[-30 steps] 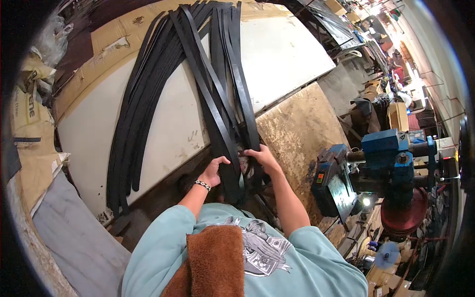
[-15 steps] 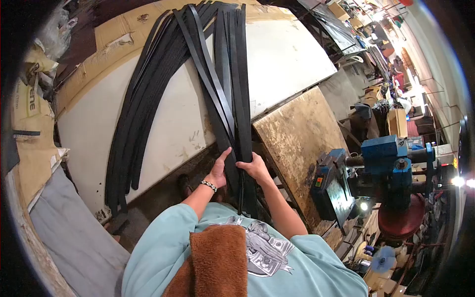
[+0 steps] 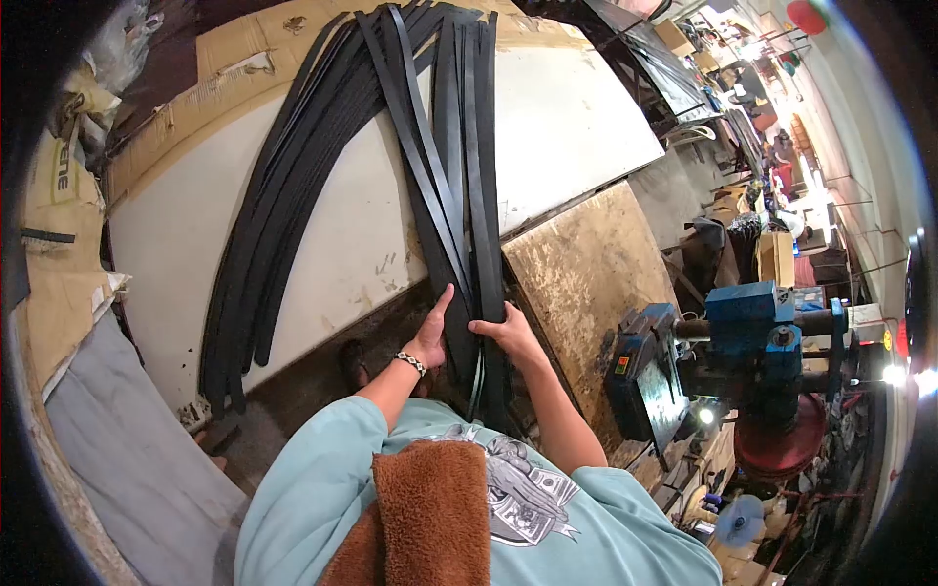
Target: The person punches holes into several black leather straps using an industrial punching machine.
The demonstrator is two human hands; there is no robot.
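Note:
Long black strips (image 3: 445, 176) run from the far side of the white table toward my body and hang over its near edge. My left hand (image 3: 431, 337) is closed around the left side of this bundle, thumb pointing up along it. On the right side, my right hand (image 3: 506, 337) grips the strips with its thumb laid across them. Both hands are close together, with strips between them. Another thick bundle of black strips (image 3: 283, 195) lies curved on the table to the left, touched by neither hand. The fingers beneath the strips are hidden.
The white table (image 3: 562, 117) has cardboard (image 3: 230, 49) along its far edge. To the right stand a stained wooden board (image 3: 586, 283) and a blue machine (image 3: 747, 317). Grey cloth (image 3: 137, 439) lies at the left. A brown towel (image 3: 430, 508) hangs on my chest.
The view has shifted slightly. Both hands keep their hold, and the strips between them have spread slightly near the table's edge.

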